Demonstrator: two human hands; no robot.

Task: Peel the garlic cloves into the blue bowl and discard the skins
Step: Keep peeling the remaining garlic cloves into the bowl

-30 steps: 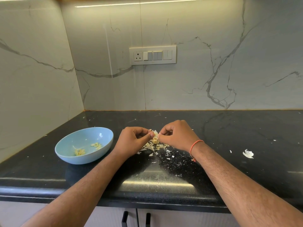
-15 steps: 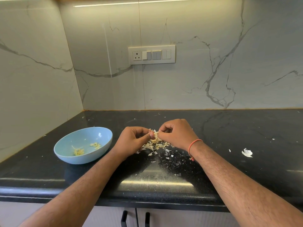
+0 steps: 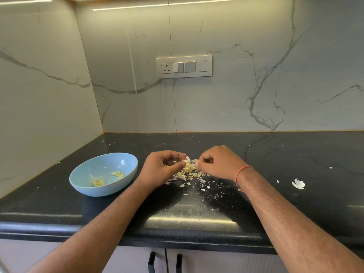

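Both hands work close together over the middle of the black tabletop (image 3: 295, 154). The left hand (image 3: 161, 168) has its fingers curled, with thumb and forefinger pinching a white scrap of garlic skin (image 3: 187, 159) at its tip. The right hand (image 3: 218, 164) is also curled, its fingertips pinched on a small pale piece facing the left hand — whether that piece is skin or clove cannot be told. The two hands are just beside each other, not touching.

Between and slightly below the fingertips lies a yellowish garlic clove (image 3: 187, 168), on a loose pile of skins (image 3: 189, 175) spread on the tabletop. Smaller flakes scatter toward the near edge.

The blue bowl (image 3: 82, 174) stands to the left of the left hand, near it but apart — inside lie two small groups of peeled cloves (image 3: 97, 182).

An orange thread band (image 3: 241, 172) circles the right wrist. A single larger skin fragment (image 3: 298, 183) lies well apart to the right.
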